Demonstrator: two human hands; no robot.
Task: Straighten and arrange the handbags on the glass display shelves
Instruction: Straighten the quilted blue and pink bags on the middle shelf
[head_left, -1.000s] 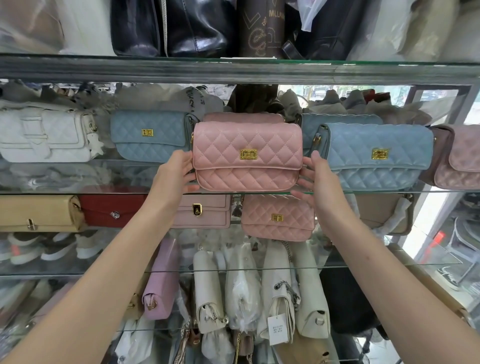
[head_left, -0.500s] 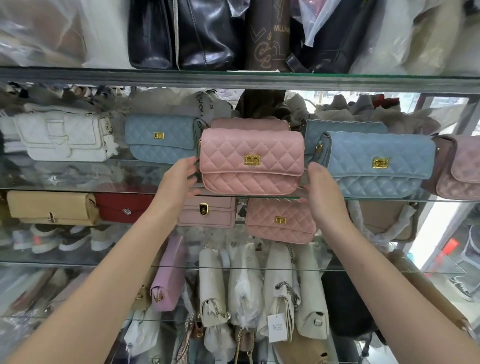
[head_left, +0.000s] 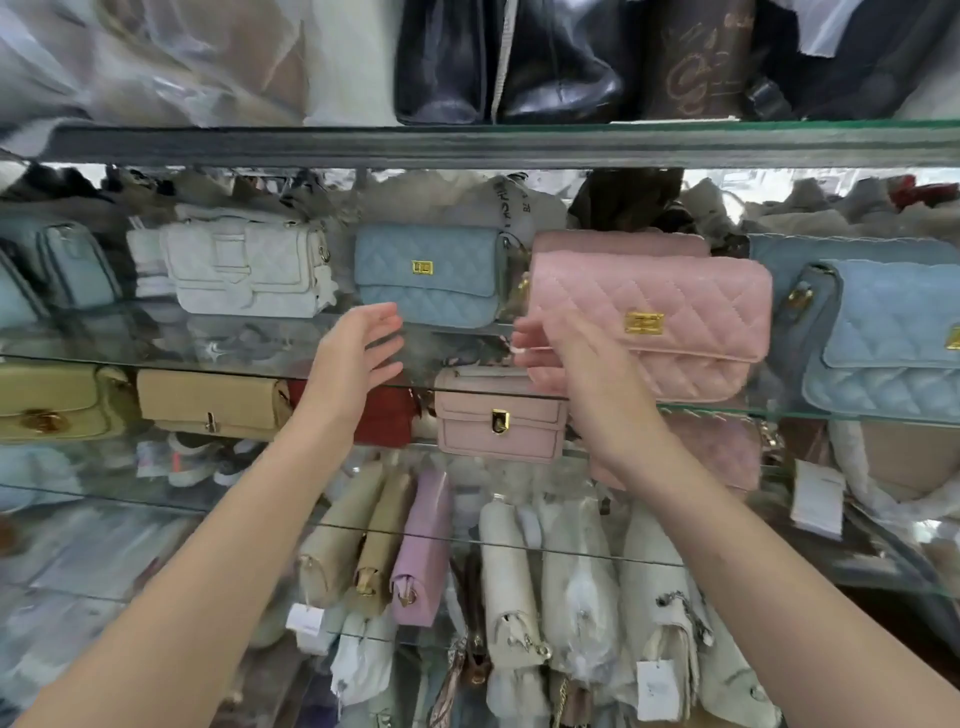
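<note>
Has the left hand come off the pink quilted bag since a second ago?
Yes. The left hand has let go and now hovers open below the blue quilted bag, left of the pink quilted bag.

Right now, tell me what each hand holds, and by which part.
The left hand is open and holds nothing. The right hand is at the lower left corner of the pink bag; motion blur hides whether it grips.

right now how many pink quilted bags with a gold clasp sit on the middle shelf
2: the front pink quilted bag by the right hand, and a second pink bag directly behind it, its clasp hidden. Others may be concealed.
</note>
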